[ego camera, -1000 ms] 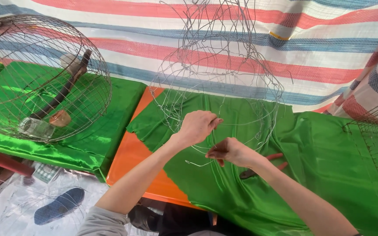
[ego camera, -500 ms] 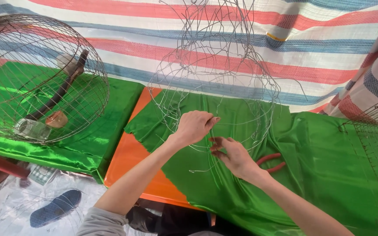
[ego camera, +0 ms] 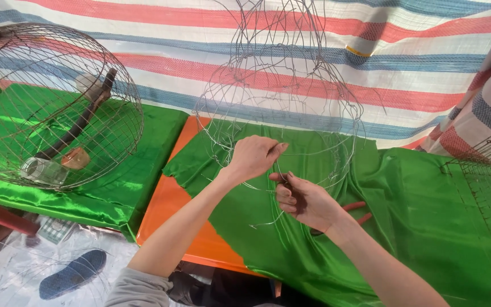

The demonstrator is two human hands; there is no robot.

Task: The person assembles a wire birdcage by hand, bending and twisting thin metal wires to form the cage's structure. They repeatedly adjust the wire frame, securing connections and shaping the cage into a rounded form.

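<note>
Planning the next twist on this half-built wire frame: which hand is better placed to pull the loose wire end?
Right hand, probably: it pinches the loose wire low down, while the left hand grips the wire frame above.

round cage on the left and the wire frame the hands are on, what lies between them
In the head view, between the round cage and the wire frame lie the edge of a green cloth and a bare strip of orange table.
</note>
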